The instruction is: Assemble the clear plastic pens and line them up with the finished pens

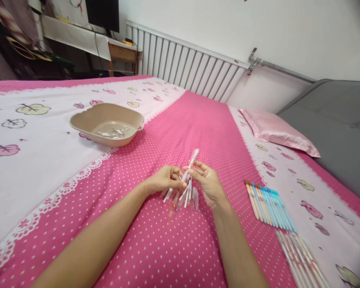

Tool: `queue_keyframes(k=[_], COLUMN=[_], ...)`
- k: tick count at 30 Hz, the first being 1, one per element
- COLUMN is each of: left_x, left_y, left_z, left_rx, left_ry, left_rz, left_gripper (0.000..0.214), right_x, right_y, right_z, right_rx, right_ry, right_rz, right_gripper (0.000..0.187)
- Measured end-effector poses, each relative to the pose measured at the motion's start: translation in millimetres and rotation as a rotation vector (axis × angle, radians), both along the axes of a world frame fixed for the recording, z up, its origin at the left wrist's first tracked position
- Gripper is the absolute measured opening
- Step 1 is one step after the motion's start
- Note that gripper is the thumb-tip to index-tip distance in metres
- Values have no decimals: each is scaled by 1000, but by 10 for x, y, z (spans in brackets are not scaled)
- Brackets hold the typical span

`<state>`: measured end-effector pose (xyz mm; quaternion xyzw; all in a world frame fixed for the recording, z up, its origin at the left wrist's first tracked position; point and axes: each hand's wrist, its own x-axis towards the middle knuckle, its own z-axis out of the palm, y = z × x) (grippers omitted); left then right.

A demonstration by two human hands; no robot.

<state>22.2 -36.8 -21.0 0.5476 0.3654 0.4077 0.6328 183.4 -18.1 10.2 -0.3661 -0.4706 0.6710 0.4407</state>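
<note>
Both my hands meet over the middle of the bed around one slim pink-and-white pen [193, 157], which tilts up and to the right. My left hand [167, 179] pinches its lower end between thumb and fingers. Higher up, my right hand [208, 182] grips the barrel with thumb and fingertips. Right below the hands lies a loose heap of white strips and clear pinkish pieces [187, 196], partly covered by my fingers. To the right of my right hand, a row of peach and blue pens [265, 204] lies side by side. Nearer me is a second row of clear, red-patterned pens [303, 258].
A beige plastic basin [106, 120] with small white pieces in it stands at the left on the pink dotted bedspread [198, 120]. A pink pillow [279, 130] lies at the right by the grey headboard [333, 104]. Behind the bed are white railings [186, 60] and a desk [123, 52].
</note>
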Motion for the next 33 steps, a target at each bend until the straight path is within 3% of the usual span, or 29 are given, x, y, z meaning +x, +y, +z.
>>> queue_keyframes(k=[26,33], left_x=[14,33], left_y=[9,33], left_z=[2,-7], left_rx=[51,91], left_ry=[48,58], left_rz=[87,175], left_gripper=[40,32], right_x=[-55,-113], right_y=[-30,-38], right_z=[-28,-94], right_rx=[-39,65], right_ry=[-11,-57], right_rz=[-24,-49], right_gripper=[44,43])
